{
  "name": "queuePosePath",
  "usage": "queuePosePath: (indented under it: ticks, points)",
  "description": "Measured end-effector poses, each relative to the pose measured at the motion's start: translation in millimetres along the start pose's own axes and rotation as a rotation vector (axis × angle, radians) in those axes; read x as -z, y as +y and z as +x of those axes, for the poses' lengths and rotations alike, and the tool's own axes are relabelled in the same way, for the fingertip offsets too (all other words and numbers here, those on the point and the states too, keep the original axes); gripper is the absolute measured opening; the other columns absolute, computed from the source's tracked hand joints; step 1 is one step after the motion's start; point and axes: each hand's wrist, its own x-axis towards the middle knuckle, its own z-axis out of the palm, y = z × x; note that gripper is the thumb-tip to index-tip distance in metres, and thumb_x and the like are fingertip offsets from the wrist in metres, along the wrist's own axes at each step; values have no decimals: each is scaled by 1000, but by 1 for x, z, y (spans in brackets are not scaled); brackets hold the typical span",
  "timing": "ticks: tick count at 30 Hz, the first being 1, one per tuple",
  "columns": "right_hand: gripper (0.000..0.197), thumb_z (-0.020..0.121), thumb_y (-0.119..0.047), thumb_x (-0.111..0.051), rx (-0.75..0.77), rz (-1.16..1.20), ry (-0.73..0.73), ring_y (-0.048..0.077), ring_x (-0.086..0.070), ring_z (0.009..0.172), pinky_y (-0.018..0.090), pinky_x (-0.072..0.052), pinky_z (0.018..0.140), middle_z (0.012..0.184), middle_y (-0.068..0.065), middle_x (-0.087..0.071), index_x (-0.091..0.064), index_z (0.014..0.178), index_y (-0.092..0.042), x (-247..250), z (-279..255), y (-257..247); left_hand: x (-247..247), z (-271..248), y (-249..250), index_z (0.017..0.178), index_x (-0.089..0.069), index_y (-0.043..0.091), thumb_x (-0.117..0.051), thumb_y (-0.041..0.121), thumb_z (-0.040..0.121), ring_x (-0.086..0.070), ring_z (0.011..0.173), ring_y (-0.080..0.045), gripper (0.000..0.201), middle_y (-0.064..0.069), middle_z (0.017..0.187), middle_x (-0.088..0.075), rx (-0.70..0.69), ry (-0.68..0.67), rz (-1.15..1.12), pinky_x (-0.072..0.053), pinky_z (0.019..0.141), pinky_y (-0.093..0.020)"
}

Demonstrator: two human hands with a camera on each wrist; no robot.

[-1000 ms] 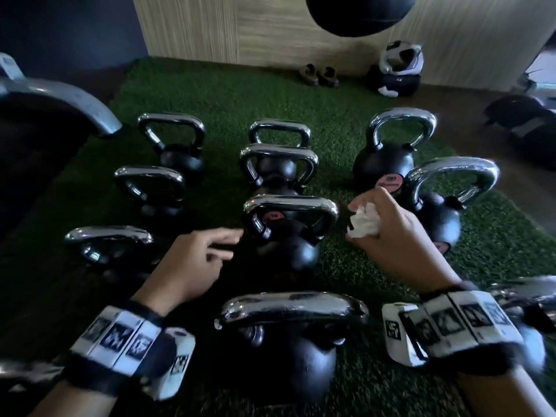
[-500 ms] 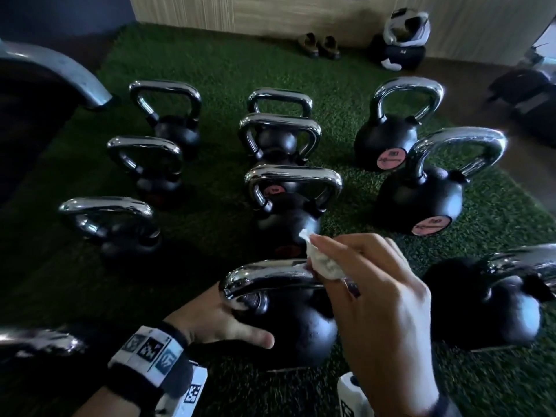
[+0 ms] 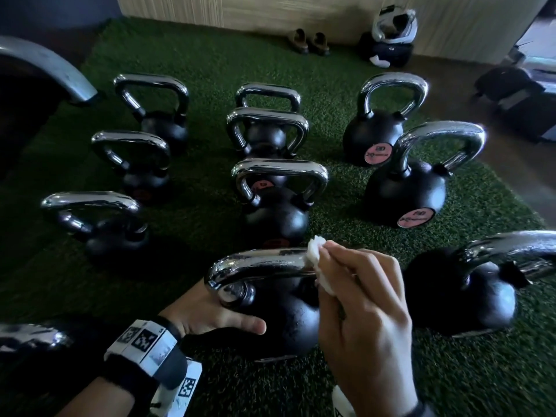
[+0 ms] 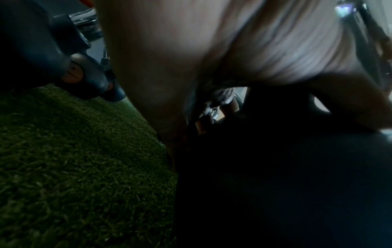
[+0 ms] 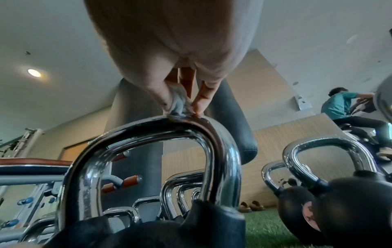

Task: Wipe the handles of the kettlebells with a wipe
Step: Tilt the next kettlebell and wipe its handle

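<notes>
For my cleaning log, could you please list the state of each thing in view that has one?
Nearest kettlebell: upright on the turf, braced by the left hand.
Its handle: wipe pressed on top, near the right bend.
Wipe: crumpled, pinched in the right hand.
Left hand: fingers rest against the bell.
Right hand: pinches the wipe.
Other kettlebells: upright, untouched.

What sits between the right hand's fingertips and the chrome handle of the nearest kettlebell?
The white wipe, pinched by the right hand and pressed onto the handle; the right wrist view shows it best.
</notes>
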Motion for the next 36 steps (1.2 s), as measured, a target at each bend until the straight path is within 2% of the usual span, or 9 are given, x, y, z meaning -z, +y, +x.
queuePosePath:
  ticks: [4, 7, 13, 19, 25, 29, 30, 32, 36]
  points:
    - [26, 92, -3, -67, -131, 69, 68, 23, -67, 95, 36, -56, 82, 108, 2, -73, -77, 115, -11, 6, -9, 20, -1, 0, -1, 124, -58, 34, -89, 6, 71, -51, 113, 27, 67, 52, 114, -58, -7, 5, 12, -35, 92, 5]
    - [23, 92, -1, -69, -248, 153, 91, 22, -72, 93, 38, -58, 74, 105, 1, -73, -79, 110, -11, 10, -14, 31, -1, 1, -7, 128, -59, 30, -91, 6, 68, -57, 120, 15, 72, 39, 124, -63, -25, 50, -22, -40, 97, -2]
    - [20, 89, 4, -71, -323, 189, 53, 6, -72, 90, 19, -55, 75, 101, -8, -75, -81, 102, -8, 18, -13, 35, -4, 1, -10, 129, -64, 29, -92, 9, 64, -60, 120, 9, 73, 32, 125, -67, -56, 82, -49, -44, 96, -5]
    - [13, 92, -16, -74, -722, 447, -146, 3, -52, 60, 25, -42, 54, 72, 2, -71, -79, 81, -22, 4, -42, 59, 2, -1, -15, 121, -62, 56, -94, 64, 51, -59, 125, 3, 77, 27, 132, -65, -7, 108, -19, -48, 106, -22]
    - [17, 95, -21, -71, -782, 457, -131, 6, -35, 50, 28, -27, 48, 52, -3, -54, -75, 78, -21, -3, -50, 61, -2, -2, -13, 131, -61, 31, -90, 17, 69, -57, 124, 8, 70, 33, 130, -63, -86, 113, -18, -43, 100, -7]
    - [15, 93, -21, -73, -702, 393, -250, 22, -56, 53, 37, -46, 50, 64, 0, -70, -76, 79, -25, -2, -44, 76, -7, -7, -7, 123, -62, 60, -90, 19, 73, -52, 125, 15, 70, 40, 129, -59, -124, 151, 57, -37, 104, -4]
    - [13, 92, -21, -74, -693, 375, -270, 28, -64, 60, 42, -54, 58, 68, 0, -73, -77, 80, -26, 2, -40, 81, -8, -9, -3, 124, -60, 64, -89, 19, 75, -50, 128, 15, 73, 39, 132, -58, -129, 125, 66, -35, 106, -5]
    - [9, 88, -19, -76, -689, 361, -232, 27, -72, 70, 50, -60, 69, 75, -2, -76, -78, 85, -27, 13, -34, 84, -1, -15, -3, 140, -56, 48, -91, 21, 76, -44, 140, 5, 77, 29, 146, -53, -111, 50, 109, -32, 119, -21]
    - [9, 86, -13, -80, -625, 436, -88, 18, -75, 75, 43, -61, 75, 78, -4, -78, -78, 83, -21, 45, -24, 68, 26, -43, 6, 154, -41, 26, -92, 35, 70, -45, 145, -17, 99, 4, 154, -52, -130, 83, -163, -36, 120, -46]
